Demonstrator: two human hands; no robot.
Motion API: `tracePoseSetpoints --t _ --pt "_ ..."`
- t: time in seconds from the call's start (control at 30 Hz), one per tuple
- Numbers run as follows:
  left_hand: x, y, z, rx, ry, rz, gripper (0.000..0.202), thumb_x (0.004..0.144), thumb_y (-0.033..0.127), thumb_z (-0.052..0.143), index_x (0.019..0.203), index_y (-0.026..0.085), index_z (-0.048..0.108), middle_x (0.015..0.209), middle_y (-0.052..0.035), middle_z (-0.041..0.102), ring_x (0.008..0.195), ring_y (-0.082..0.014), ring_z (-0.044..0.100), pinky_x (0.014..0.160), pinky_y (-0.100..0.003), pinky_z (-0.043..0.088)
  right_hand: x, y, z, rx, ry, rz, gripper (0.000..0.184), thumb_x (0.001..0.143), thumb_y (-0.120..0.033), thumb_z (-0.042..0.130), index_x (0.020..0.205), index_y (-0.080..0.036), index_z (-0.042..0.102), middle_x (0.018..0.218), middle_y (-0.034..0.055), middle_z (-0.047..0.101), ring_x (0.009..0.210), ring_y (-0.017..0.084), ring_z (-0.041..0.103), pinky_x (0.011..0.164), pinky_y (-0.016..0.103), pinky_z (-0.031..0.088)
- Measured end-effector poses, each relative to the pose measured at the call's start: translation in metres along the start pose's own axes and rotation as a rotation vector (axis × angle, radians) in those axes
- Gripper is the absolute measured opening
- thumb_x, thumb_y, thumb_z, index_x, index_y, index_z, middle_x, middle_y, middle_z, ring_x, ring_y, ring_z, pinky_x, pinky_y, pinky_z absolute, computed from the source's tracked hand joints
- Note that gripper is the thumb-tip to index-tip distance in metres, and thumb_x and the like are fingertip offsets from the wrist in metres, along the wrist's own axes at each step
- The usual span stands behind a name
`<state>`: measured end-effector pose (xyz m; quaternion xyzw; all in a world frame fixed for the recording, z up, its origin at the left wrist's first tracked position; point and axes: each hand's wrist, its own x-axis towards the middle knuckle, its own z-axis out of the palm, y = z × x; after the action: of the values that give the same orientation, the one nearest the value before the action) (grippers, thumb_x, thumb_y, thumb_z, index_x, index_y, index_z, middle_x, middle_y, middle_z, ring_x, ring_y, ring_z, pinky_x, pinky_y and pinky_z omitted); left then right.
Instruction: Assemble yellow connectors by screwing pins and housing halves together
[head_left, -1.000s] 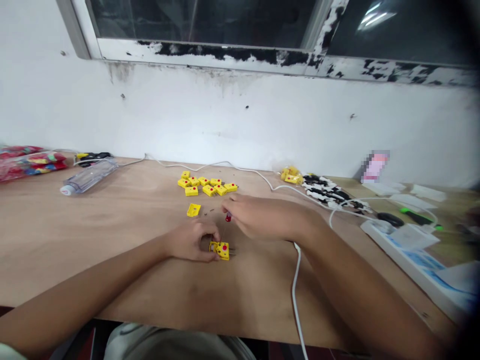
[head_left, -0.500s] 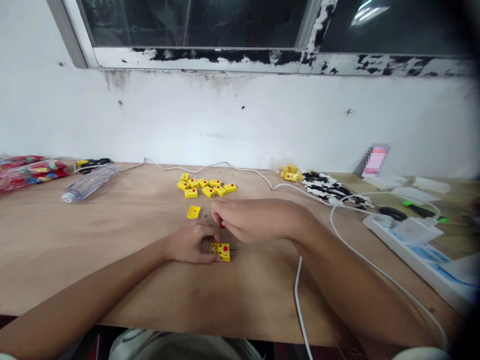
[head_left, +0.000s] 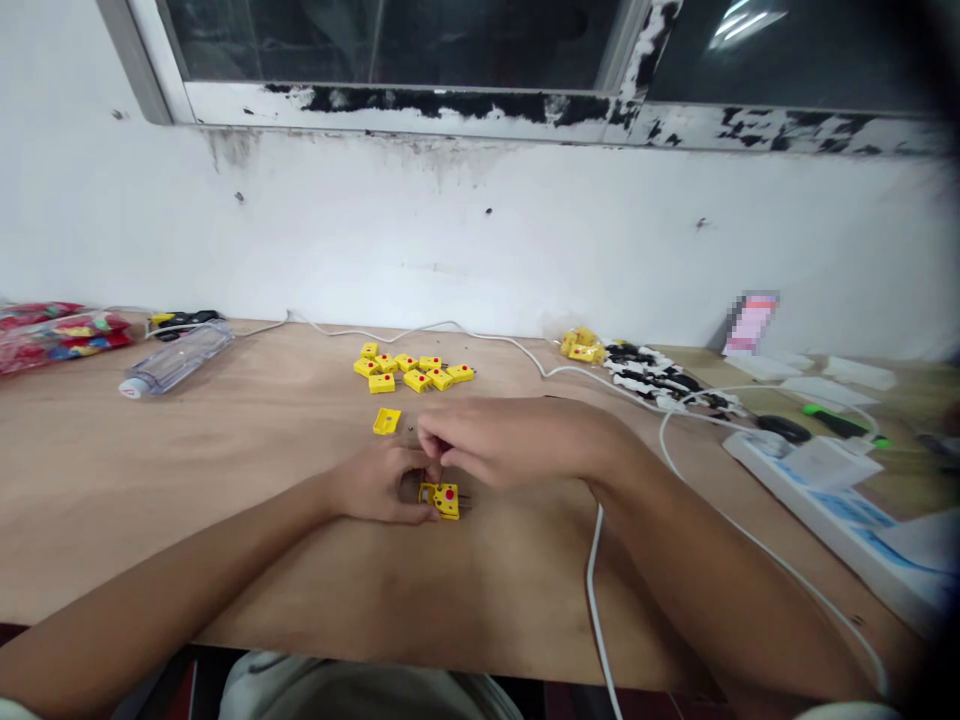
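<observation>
My left hand (head_left: 379, 482) rests on the plywood table (head_left: 187, 520) and shut around the left end of a yellow thermocouple connector (head_left: 446, 501), which has a red dot and metal pins pointing right. Directly above it, my right hand (head_left: 510, 440) pinches a small screwdriver (head_left: 440, 466) against the connector. The fingers hide its red handle and most of the tip. Just beyond my hands lies a loose yellow connector cover (head_left: 386, 421). Farther back sits a cluster of several similar yellow connectors (head_left: 409, 373).
A clear plastic bottle (head_left: 176, 358) and red packets (head_left: 52, 335) lie at the back left. To the right are a yellow bagged bundle (head_left: 581, 346), black-and-white parts (head_left: 660, 376), and a power strip (head_left: 817, 480). A white cable (head_left: 596, 610) runs off the front edge.
My right hand has moved left and down onto the connector, and its fingers now cover the red screwdriver handle. My left hand and the connector have stayed in place.
</observation>
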<state>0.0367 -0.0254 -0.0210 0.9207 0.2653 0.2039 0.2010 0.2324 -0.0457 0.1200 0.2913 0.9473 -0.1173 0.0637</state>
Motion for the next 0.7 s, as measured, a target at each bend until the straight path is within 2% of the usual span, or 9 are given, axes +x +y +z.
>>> tracePoseSetpoints --t 0.07,0.17,0.23,0.33,0.4,0.5,0.57,0.7 --pt "-0.0007 -0.0011 0.0008 0.016 0.017 -0.005 0.032 0.075 0.039 0.073 0.098 0.018 0.064 0.107 -0.0082 0.064 0.098 -0.0244 0.059 0.084 -0.034 0.047 0.0035 -0.0009 0.0002 -0.071 0.057 0.071 0.008 0.09 -0.017 0.053 0.092 -0.016 0.061 0.088 0.006 0.067 0.074 0.016 0.057 0.059 0.025 0.034" --pt "-0.0016 -0.002 0.0018 0.035 0.022 -0.011 0.032 0.073 0.04 0.075 0.095 0.019 0.064 0.105 -0.0076 0.064 0.097 -0.0239 0.059 0.082 -0.033 0.047 0.0086 -0.0021 0.0037 -0.179 0.114 0.17 0.023 0.095 -0.026 0.047 0.083 -0.015 0.063 0.081 0.0083 0.067 0.07 0.018 0.057 0.057 0.027 0.032" --pt "-0.0016 -0.0016 0.0019 0.029 0.023 -0.01 0.032 0.074 0.04 0.074 0.096 0.019 0.064 0.106 -0.0081 0.064 0.098 -0.0243 0.059 0.083 -0.033 0.048 0.0085 -0.0024 0.0064 -0.176 0.116 0.123 0.024 0.096 -0.025 0.044 0.086 -0.015 0.063 0.088 0.01 0.067 0.074 0.018 0.058 0.061 0.027 0.036" --pt "-0.0006 -0.0006 0.0013 0.012 0.006 0.001 0.031 0.076 0.038 0.072 0.099 0.019 0.064 0.105 -0.0084 0.065 0.098 -0.0245 0.059 0.085 -0.034 0.048 0.0036 -0.0029 0.0069 -0.134 0.081 0.026 0.014 0.09 -0.013 0.048 0.098 -0.013 0.058 0.103 0.0116 0.064 0.082 0.017 0.057 0.065 0.026 0.039" --pt "0.0002 -0.0003 0.0009 0.004 0.003 0.006 0.031 0.076 0.037 0.072 0.099 0.019 0.065 0.105 -0.0081 0.065 0.097 -0.0243 0.059 0.084 -0.034 0.048 0.0012 -0.0039 0.0051 -0.087 0.024 0.014 0.014 0.088 -0.009 0.048 0.099 -0.015 0.056 0.101 0.0088 0.064 0.079 0.015 0.057 0.062 0.025 0.037" --pt "0.0004 -0.0007 0.0008 0.009 0.012 0.006 0.032 0.075 0.039 0.073 0.097 0.018 0.064 0.103 -0.008 0.065 0.096 -0.024 0.059 0.085 -0.034 0.048 0.0034 -0.006 0.0038 -0.063 0.069 0.065 0.007 0.092 -0.015 0.05 0.094 -0.017 0.056 0.09 0.0054 0.066 0.074 0.015 0.056 0.059 0.025 0.033" --pt "-0.0001 -0.001 0.001 0.022 0.013 -0.008 0.032 0.074 0.039 0.074 0.096 0.018 0.064 0.102 -0.0079 0.064 0.095 -0.0238 0.058 0.084 -0.034 0.048 0.0065 -0.0071 0.0053 -0.103 0.128 0.1 0.011 0.095 -0.021 0.048 0.09 -0.017 0.057 0.087 0.0066 0.067 0.075 0.017 0.057 0.06 0.027 0.033" --pt "-0.0008 -0.0008 0.0014 -0.002 0.023 -0.012 0.031 0.073 0.037 0.074 0.097 0.019 0.065 0.105 -0.0082 0.064 0.099 -0.0251 0.057 0.087 -0.034 0.047 0.0056 -0.0072 0.0092 -0.104 0.13 0.069 0.014 0.094 -0.019 0.045 0.099 -0.015 0.058 0.101 0.0107 0.066 0.082 0.018 0.058 0.065 0.027 0.037"
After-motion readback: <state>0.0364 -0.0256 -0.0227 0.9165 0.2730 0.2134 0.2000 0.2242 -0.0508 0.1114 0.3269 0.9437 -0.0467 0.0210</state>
